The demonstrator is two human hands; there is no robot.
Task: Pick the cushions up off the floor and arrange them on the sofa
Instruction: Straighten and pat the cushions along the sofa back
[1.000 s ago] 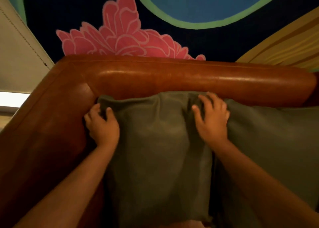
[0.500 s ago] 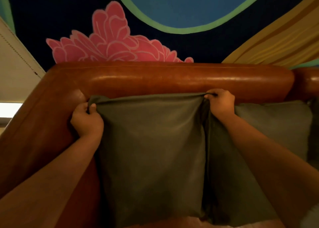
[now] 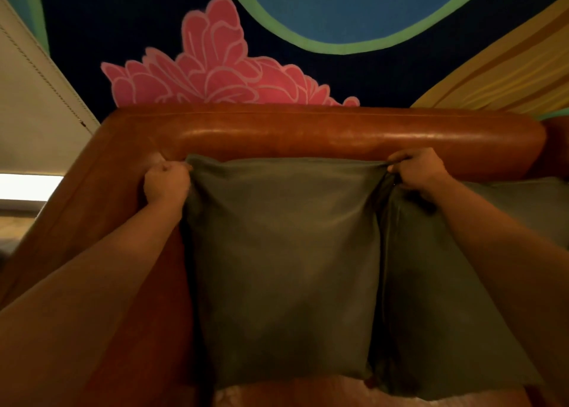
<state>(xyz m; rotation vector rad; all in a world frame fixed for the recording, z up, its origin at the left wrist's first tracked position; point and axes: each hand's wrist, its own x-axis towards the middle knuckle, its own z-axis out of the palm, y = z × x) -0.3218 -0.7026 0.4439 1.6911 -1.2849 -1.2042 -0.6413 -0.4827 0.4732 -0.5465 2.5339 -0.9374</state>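
I read this as a lounge or living room: a brown leather sofa (image 3: 308, 132) with green cushions (image 3: 283, 268) propped on it stands in front of a big painted mural (image 3: 215, 74), pink flower, blue and yellow bands on dark ground

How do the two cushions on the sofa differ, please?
The left cushion is pinched at both top corners by the left hand and right hand; the right cushion is ungripped. The left cushion shows whole; the right cushion is partly hidden. Both are green, on the sofa.
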